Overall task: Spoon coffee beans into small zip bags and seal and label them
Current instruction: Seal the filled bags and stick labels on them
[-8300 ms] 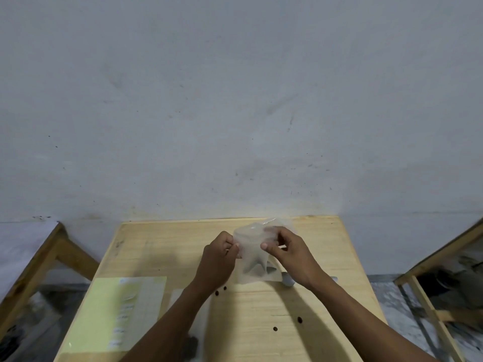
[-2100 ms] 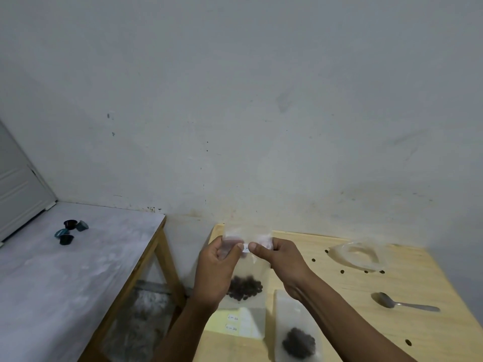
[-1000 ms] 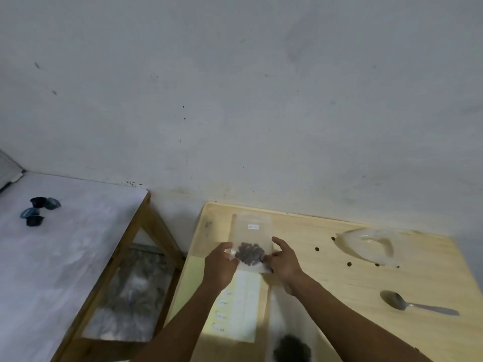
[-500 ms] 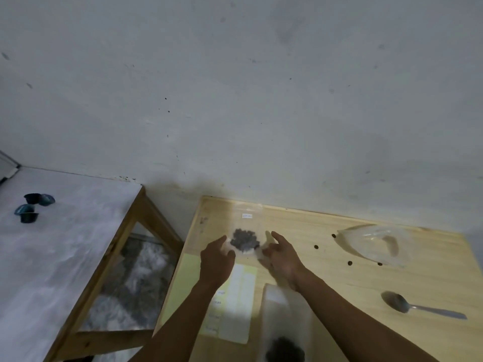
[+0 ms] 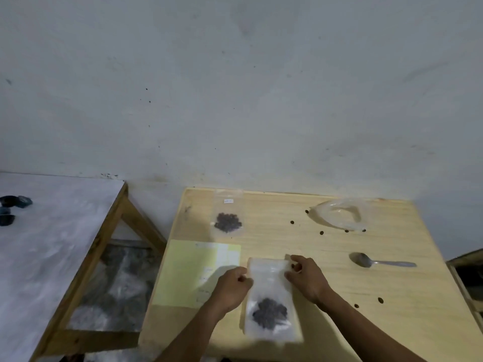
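While both hands are working at the near middle of the table (image 5: 339, 335), a near bag (image 5: 271, 299) is lying flat between them, its beans (image 5: 269, 312) heaped toward its near end. The left hand (image 5: 231, 286) is curling its fingers and pinching the bag's left edge close to the far corner. The right hand (image 5: 305, 279) is pinching the far right corner with bent fingers. The bag's near edge is sitting close to the table's near edge.

Just left of the bag, partly under the left hand, a yellow label sheet (image 5: 188, 273) is lying near the table's left edge. Farther off, a far bag (image 5: 228, 212) with a small white label and its own dark beans is resting flat, its top reaching almost to the far edge by the wall (image 5: 235, 87). Toward the far right corner a large clear bag (image 5: 339, 214) is lying crumpled and open, with loose beans (image 5: 321, 232) scattered around it. A spoon (image 5: 379, 261) is lying well right of the right hand, bowl pointing left, handle reaching toward the right edge. Two more stray beans are sitting near the right forearm.

Bare wood is showing between the two filled bags, and a wide stretch is lying open right of the right arm. Across a gap on the left, a second, pale-topped table (image 5: 52, 244) is carrying a few small dark cups (image 5: 10, 209) at its far left.
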Action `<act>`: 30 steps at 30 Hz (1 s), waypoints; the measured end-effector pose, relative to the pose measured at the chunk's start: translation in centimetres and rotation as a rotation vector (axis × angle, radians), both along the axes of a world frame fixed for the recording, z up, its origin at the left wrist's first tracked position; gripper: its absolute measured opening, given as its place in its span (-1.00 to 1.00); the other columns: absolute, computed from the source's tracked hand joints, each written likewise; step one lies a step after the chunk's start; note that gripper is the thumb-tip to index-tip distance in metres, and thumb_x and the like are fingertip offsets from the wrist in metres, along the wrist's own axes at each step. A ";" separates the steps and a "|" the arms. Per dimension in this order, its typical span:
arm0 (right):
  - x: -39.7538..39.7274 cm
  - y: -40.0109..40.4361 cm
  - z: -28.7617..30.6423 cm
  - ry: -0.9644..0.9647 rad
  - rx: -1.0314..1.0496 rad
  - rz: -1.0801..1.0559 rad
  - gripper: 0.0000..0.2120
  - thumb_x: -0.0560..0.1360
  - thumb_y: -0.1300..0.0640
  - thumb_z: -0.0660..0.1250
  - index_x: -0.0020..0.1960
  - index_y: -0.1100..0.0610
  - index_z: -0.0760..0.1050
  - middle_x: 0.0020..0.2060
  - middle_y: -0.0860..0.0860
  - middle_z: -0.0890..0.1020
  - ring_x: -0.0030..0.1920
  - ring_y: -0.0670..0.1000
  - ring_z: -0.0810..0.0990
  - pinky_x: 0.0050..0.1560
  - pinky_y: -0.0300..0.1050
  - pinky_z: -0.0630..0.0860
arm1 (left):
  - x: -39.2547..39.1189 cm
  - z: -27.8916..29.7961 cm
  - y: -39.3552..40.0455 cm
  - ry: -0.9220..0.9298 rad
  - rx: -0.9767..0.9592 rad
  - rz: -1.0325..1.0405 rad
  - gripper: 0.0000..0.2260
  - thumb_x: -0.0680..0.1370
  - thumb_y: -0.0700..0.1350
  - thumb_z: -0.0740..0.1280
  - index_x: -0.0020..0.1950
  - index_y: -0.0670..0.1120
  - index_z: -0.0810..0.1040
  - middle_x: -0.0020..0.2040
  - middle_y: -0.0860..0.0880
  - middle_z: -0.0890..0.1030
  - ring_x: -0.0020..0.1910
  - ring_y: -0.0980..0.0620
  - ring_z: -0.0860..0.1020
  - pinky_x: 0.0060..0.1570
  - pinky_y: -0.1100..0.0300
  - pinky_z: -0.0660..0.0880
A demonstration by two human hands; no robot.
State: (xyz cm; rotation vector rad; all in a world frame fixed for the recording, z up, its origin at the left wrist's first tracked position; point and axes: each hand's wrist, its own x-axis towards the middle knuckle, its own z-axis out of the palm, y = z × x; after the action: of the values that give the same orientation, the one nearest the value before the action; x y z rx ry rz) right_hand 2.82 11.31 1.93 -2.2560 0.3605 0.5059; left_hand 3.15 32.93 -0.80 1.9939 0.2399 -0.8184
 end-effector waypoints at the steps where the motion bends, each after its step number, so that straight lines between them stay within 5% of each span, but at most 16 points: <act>1: -0.6 0.0 -0.2 0.013 0.007 -0.002 -0.67 0.52 0.19 0.36 0.27 0.20 0.52 -0.17 -0.01 0.55 -0.21 -0.08 0.51 -0.25 -0.32 0.42 | -0.3 0.2 -0.2 0.002 -0.014 0.000 -0.60 0.56 -0.03 0.27 0.38 -0.10 0.45 0.09 -0.14 0.61 -0.11 0.03 0.54 -0.13 0.17 0.43; 5: -2.2 0.4 -0.4 0.031 0.076 -0.086 -0.68 0.52 0.15 0.37 0.25 0.20 0.52 -0.19 -0.01 0.56 -0.20 -0.04 0.52 -0.20 -0.21 0.42 | -1.0 1.1 -0.7 -0.012 -0.051 0.002 -0.77 0.59 -0.05 0.25 0.25 0.11 0.48 0.01 0.02 0.54 -0.11 0.00 0.54 -0.12 0.17 0.45; 7: -2.7 0.7 -0.4 -0.009 0.095 -0.158 -0.66 0.53 0.11 0.37 0.27 0.14 0.49 -0.10 0.02 0.59 -0.14 -0.03 0.55 -0.23 -0.26 0.41 | -1.3 1.3 -0.7 -0.028 -0.039 0.021 -0.64 0.58 -0.04 0.26 0.39 0.02 0.43 0.09 0.06 0.54 -0.11 0.12 0.55 -0.16 0.28 0.45; 13: -3.7 2.2 1.1 -0.155 0.301 -0.369 -0.81 0.55 0.11 0.36 -0.16 0.21 0.50 -0.31 0.06 0.59 -0.30 0.03 0.55 -0.22 -0.01 0.52 | -2.8 2.7 0.3 -0.107 -0.087 0.137 -0.86 0.58 -0.06 0.28 0.14 0.06 0.51 -0.01 0.06 0.57 -0.12 0.10 0.55 -0.20 0.27 0.42; 16: -3.4 3.5 2.3 -0.089 0.459 -0.328 -0.83 0.57 0.14 0.34 -0.16 0.20 0.48 -0.36 0.06 0.58 -0.34 0.01 0.54 -0.29 -0.12 0.44 | -3.0 3.1 1.6 -0.168 -0.143 0.231 -0.91 0.59 -0.05 0.30 -0.09 0.00 0.56 -0.17 0.03 0.59 -0.21 0.08 0.53 -0.21 0.25 0.42; 22: -1.6 8.0 2.9 0.016 0.567 -0.211 -0.77 0.57 0.08 0.35 -0.23 0.13 0.46 -0.34 0.05 0.53 -0.29 0.02 0.51 -0.23 -0.10 0.44 | -2.8 4.4 6.3 -0.220 -0.229 0.425 -0.90 0.59 -0.12 0.32 -0.06 -0.10 0.60 -0.15 -0.06 0.70 -0.15 -0.04 0.69 -0.06 0.00 0.63; 26: 0.0 11.3 3.2 0.118 0.685 -0.125 -0.75 0.57 -0.03 0.33 -0.16 0.14 0.55 -0.28 0.05 0.58 -0.25 0.03 0.52 -0.23 -0.12 0.43 | -3.3 5.1 10.3 -0.275 -0.255 0.599 -0.91 0.59 -0.16 0.33 -0.09 -0.14 0.58 -0.17 -0.11 0.71 -0.18 -0.12 0.69 -0.17 0.01 0.59; 30: 2.5 14.2 0.3 0.030 0.433 0.014 -0.86 0.58 0.21 0.29 -0.14 0.13 0.58 -0.24 0.03 0.57 -0.24 0.00 0.52 -0.28 -0.25 0.40 | -4.3 6.3 14.3 -0.268 -0.268 0.775 -0.93 0.61 -0.20 0.29 -0.02 -0.18 0.55 -0.20 -0.11 0.71 -0.23 -0.10 0.68 -0.18 0.02 0.58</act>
State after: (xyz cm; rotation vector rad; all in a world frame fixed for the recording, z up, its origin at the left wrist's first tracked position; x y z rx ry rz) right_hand 5.30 25.48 2.23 -1.8351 0.2240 0.5653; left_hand -1.15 47.18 5.46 1.5433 0.6539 -0.0779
